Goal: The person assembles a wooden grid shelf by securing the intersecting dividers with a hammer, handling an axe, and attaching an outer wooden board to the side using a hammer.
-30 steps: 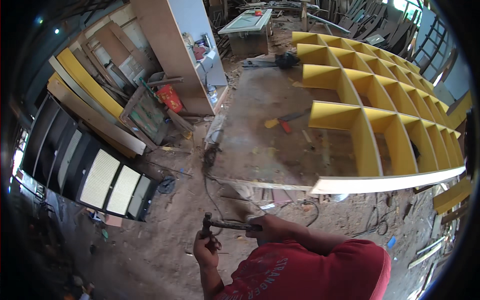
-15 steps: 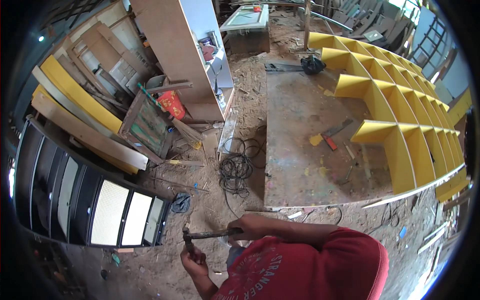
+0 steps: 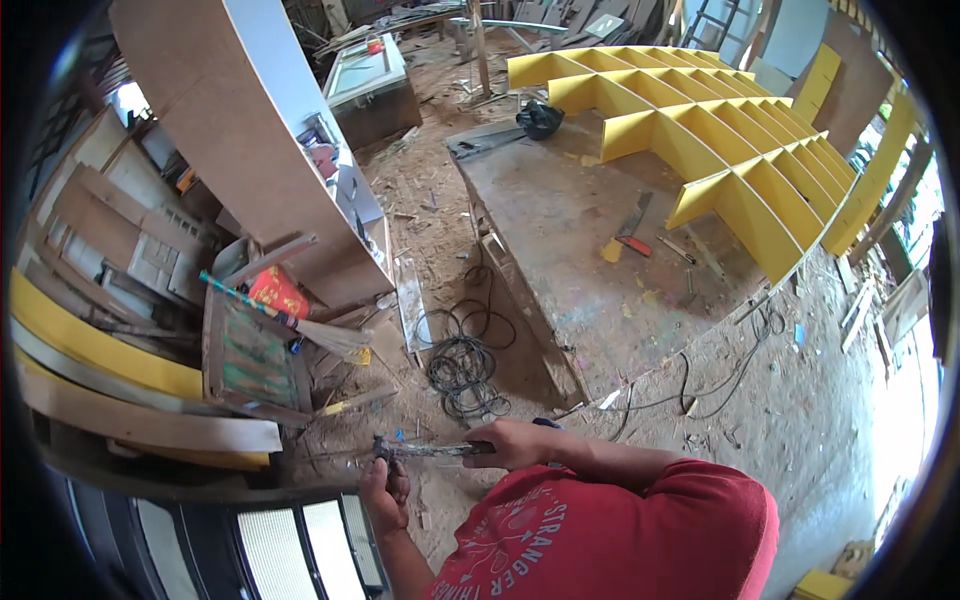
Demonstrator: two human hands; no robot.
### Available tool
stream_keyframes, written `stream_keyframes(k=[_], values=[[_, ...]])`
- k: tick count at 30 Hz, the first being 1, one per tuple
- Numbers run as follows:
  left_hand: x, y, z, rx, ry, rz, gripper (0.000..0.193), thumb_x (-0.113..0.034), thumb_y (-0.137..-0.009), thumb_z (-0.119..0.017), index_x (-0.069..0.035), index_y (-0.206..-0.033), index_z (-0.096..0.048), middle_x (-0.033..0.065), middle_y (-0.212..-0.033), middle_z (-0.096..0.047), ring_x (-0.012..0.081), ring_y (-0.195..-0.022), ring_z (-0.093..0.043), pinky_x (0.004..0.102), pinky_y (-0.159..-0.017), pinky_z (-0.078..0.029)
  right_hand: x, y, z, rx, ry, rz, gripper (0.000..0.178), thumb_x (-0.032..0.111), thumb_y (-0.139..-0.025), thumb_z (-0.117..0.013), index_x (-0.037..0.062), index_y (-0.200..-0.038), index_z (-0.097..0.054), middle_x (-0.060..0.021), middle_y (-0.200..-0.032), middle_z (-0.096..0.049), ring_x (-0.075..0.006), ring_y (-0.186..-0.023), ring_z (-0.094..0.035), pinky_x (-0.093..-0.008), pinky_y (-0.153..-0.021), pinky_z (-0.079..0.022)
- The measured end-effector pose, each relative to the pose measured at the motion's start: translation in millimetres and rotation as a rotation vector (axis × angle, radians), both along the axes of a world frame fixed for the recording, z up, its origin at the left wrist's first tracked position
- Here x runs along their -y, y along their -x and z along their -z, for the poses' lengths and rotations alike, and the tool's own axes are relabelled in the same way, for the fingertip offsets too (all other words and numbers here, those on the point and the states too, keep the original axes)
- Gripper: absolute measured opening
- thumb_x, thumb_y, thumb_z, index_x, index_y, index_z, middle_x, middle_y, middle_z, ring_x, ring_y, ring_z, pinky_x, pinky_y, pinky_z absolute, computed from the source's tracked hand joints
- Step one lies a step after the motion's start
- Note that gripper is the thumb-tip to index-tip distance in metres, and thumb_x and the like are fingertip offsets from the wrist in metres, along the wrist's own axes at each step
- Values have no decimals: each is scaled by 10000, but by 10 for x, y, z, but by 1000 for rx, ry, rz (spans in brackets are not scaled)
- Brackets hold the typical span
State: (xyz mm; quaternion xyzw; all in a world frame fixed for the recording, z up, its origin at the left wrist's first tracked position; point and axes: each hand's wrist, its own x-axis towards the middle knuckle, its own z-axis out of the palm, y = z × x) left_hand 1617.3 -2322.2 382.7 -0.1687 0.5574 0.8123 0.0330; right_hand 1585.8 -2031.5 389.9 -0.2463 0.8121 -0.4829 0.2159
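Note:
A hammer (image 3: pixel 432 450) lies level in front of my red shirt, held between my two hands. My right hand (image 3: pixel 512 443) is closed round the end of its handle. At the other end, the fingers of my left hand (image 3: pixel 384 496) are closed at the hammer's head, which sticks up above them. Below and behind the hammer is the littered dirt floor. A tangled coil of black cable (image 3: pixel 462 378) lies on the floor just beyond the hammer.
Ahead to the right, a low worktable (image 3: pixel 545 235) carries a yellow grid shelf (image 3: pixel 720 185), a red-handled square (image 3: pixel 634 244) and a black bag (image 3: pixel 540 120). On the left are a broom (image 3: pixel 330 338), a red bucket (image 3: pixel 278 292), leaning boards, a tall cabinet (image 3: pixel 215 130) and a black unit (image 3: pixel 190 545).
The view has swung, so the worktable and grid shelf sit further left and the black unit lower. Both hands still hold the hammer in front of my body.

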Motion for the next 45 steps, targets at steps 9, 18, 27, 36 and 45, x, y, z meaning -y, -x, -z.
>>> stream_keyframes(k=[9, 18, 27, 36, 45], values=[[158, 1929, 109, -99, 134, 251, 248, -225, -1094, -570, -72, -899, -582, 14, -756, -592, 24, -491, -352, 225, -450, -291, 132, 1487, 426, -41, 146, 152, 395, 396, -983, -734, 11, -1066, -712, -219, -871, -705, -418, -806, -686, -487, -735, -520], [-328, 4306, 27, -112, 218, 279, 250, -251, -1077, -614, -90, -886, -598, -14, -712, -576, 17, -488, -371, 222, -444, -270, -348, 3586, 400, -94, 128, 263, 440, 418, -966, -727, 20, -1152, -705, -258, -940, -724, -463, -890, -698, -522, -771, -524], [-986, 6304, 113, -12, 311, 525, 270, -303, -1061, -653, -74, -918, -641, -38, -707, -554, 5, -544, -377, 221, -497, -253, -925, 5029, 363, 77, 107, 425, 430, 365, -961, -731, 6, -1198, -709, -264, -991, -741, -454, -941, -717, -528, -821, -535], [-1469, 8858, 235, -60, 313, 612, 324, -308, -1055, -675, -68, -840, -641, -85, -671, -490, 5, -564, -371, 230, -521, -250, -1253, 7300, 542, -16, 154, 535, 402, 384, -979, -730, 12, -1130, -708, -243, -929, -708, -441, -890, -699, -519, -780, -526], [-1612, 11275, -122, -203, 397, 557, 292, -318, -1060, -671, -67, -910, -667, -42, -708, -573, 9, -552, -392, 225, -513, -279, -1375, 9750, 84, -8, 118, 518, 405, 397, -998, -721, 15, -1131, -704, -233, -933, -716, -423, -876, -700, -511, -758, -518]])
